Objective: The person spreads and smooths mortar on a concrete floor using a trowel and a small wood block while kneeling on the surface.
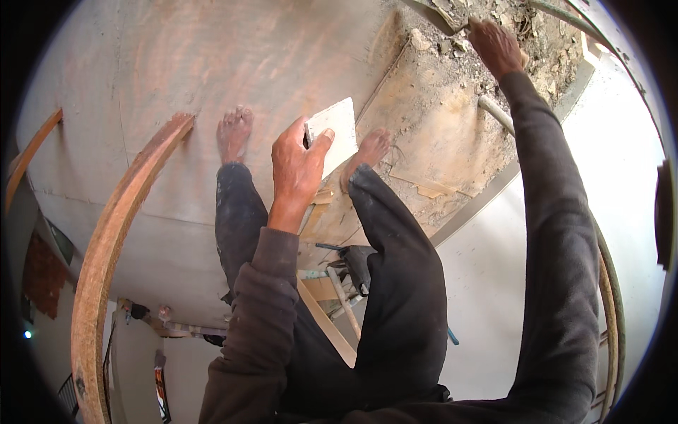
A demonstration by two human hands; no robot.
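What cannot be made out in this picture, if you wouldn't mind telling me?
Head view, metal blade: far end cut off by the upper edge; handle mostly covered by the right hand.
Head view, white slab in the left hand: underside turned away.
Head view, dark item: partly hidden by the right trouser leg.

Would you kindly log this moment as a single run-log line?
left hand: gripping white slab | right hand: holding flat-bladed tool, near rubble | bare feet: apart
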